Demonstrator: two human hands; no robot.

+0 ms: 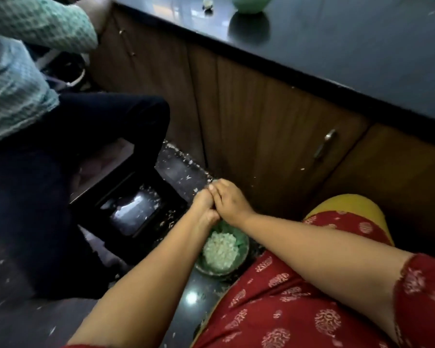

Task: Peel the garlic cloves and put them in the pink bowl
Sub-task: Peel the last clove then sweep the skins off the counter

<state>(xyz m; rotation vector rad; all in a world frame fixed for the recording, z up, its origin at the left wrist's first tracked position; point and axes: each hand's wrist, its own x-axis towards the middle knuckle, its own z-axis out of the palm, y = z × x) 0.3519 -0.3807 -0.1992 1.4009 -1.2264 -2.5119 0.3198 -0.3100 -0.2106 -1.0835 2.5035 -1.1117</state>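
Both hands, left hand and right hand, are pressed together, contents hidden, directly above the green bowl of peeled garlic cloves on the dark floor.

Green-looking bowl on floor, heaped with pale garlic cloves.

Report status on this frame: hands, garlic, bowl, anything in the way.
Left hand and right hand pressed together over the floor, clove not visible. Green bowl of peeled garlic below them. No pink bowl seen. Peel scraps littering floor.
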